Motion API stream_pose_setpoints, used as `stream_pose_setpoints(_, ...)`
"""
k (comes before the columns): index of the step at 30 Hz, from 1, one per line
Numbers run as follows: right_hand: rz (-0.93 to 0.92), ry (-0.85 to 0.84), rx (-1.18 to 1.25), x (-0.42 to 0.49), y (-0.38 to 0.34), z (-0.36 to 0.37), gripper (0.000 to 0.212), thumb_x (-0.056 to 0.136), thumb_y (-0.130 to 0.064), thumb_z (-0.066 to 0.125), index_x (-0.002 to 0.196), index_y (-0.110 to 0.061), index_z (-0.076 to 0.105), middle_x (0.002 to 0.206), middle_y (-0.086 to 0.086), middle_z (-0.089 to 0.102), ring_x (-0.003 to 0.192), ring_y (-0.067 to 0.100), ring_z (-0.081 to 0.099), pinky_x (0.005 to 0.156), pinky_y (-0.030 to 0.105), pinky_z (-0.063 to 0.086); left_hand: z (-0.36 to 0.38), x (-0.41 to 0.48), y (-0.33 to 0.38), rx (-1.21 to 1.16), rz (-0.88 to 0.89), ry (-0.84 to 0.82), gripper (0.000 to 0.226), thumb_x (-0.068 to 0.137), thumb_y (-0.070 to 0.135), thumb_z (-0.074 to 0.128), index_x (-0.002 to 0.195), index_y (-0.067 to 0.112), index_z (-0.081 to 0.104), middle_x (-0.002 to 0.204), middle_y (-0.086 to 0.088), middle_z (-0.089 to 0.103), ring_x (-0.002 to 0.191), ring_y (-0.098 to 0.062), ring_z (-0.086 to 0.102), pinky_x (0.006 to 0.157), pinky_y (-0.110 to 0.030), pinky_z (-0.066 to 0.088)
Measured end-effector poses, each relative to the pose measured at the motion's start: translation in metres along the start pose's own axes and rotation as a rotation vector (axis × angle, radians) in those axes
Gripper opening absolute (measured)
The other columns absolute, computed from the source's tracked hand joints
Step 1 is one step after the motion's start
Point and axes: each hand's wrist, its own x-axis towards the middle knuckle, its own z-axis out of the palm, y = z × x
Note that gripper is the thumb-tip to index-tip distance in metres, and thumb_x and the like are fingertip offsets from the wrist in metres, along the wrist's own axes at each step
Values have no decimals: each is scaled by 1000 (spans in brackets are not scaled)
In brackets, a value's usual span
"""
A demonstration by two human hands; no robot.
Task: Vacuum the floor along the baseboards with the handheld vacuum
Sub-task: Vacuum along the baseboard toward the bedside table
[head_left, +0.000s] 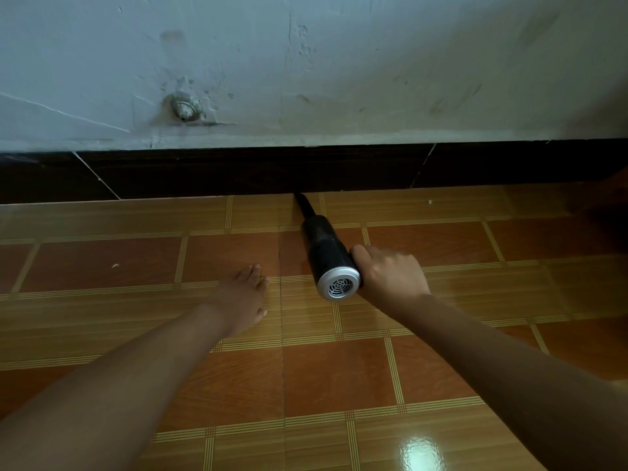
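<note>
The tiled floor (339, 385) fills the lower view; the dark baseboard (238, 171) runs across at 12 o'clock; the handheld vacuum (328, 256) lies near centre, angled toward 11 o'clock. The right hand (390, 277) is wrapped round its body near the vented rear end; the left hand (241, 300), at 9 o'clock of it, has straight fingers and holds nothing. The nozzle (304, 203) tip meets the floor-baseboard seam; best to keep it low in that seam and slide steadily. A white speck (430, 201) waits at 3 o'clock of the tip.
</note>
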Motion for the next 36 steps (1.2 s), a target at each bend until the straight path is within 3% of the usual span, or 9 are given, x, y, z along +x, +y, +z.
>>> stream_pose_setpoints(11, -42, -5, 57, 12, -15, 9, 28, 61, -17, 80, 73, -7, 57, 54, 3, 54, 35, 20, 45, 39, 19, 23, 1, 0, 0, 41, -4, -2, 65, 102, 41, 26, 152, 7, 0, 158, -20, -6, 148, -29, -1, 121, -40, 9)
stream_pose_setpoints(36, -36, -2, 2, -12, 11, -1, 32, 56, -15, 84, 75, -7, 59, 54, 3, 55, 35, 20, 47, 38, 19, 28, -7, -1, 7, 71, -51, -44, 65, 102, 42, 25, 152, 6, 3, 158, -19, -3, 148, -30, 0, 120, -39, 7)
